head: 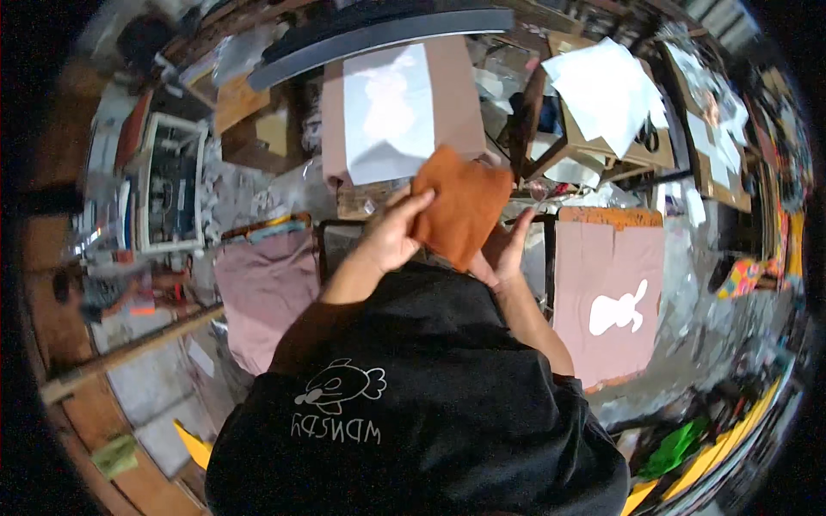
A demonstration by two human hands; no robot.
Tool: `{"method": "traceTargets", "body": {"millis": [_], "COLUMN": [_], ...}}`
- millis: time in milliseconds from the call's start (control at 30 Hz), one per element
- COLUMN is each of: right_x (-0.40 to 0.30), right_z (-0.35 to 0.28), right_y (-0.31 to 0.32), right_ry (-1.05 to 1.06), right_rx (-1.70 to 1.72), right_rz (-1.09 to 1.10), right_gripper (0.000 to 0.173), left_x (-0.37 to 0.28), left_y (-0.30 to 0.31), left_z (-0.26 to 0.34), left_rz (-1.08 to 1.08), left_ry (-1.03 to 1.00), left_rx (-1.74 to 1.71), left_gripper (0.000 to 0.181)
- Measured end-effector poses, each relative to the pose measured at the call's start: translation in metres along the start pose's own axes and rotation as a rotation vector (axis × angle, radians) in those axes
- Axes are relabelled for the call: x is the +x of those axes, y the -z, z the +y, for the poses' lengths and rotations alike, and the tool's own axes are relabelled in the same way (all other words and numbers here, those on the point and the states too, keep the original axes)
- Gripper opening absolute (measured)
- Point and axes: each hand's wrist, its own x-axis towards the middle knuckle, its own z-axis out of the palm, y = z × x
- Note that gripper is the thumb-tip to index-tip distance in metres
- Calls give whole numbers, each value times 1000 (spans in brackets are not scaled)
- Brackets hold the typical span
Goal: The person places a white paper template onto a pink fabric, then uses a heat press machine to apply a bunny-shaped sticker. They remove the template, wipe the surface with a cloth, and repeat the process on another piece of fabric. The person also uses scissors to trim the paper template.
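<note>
An orange-brown folded cloth [459, 203] is held up in front of my chest. My left hand [395, 229] grips its left edge, the thumb lying on top. My right hand [503, 251] is at the cloth's lower right, with the thumb raised away from it; its other fingers are partly hidden behind the cloth. Beyond the hands, pink fabric [457, 84] covers a flat board. A white sheet [419, 97] lies on that fabric, bearing a paler, brightly lit shape.
At right, pink fabric [581, 271] on a rusty-edged board [610, 217] bears a white rabbit-like shape [616, 309]. More pink fabric [268, 284] drapes a board at left. A grey bar [387, 42] crosses the far side. White sheets [606, 90] lie on a cardboard box [658, 151] beside scissors [647, 134].
</note>
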Motion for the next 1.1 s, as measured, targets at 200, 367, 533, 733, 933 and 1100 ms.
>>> {"method": "traceTargets", "body": {"millis": [200, 367, 533, 733, 933, 1100], "right_x": [43, 83, 162, 284, 306, 444], "right_z": [21, 40, 37, 74, 89, 19], "right_y": [28, -6, -56, 66, 80, 85], "right_ry": [-320, -352, 228, 467, 596, 696], "right_rx": [-276, -471, -1217, -2771, -2642, -2694], "right_rz": [129, 218, 224, -171, -120, 194], "right_gripper": [66, 54, 47, 57, 62, 68], "left_x": [-15, -40, -78, -74, -71, -68], "left_y": [85, 140, 254, 465, 492, 494], "left_z": [-52, -32, 18, 11, -16, -8], "left_rz": [-41, 168, 548, 1329, 1352, 1343], "left_ry": [8, -52, -524, -447, -368, -398], "left_rx": [59, 420, 924, 1762, 1762, 1718], "left_gripper": [41, 38, 39, 68, 68, 67]}}
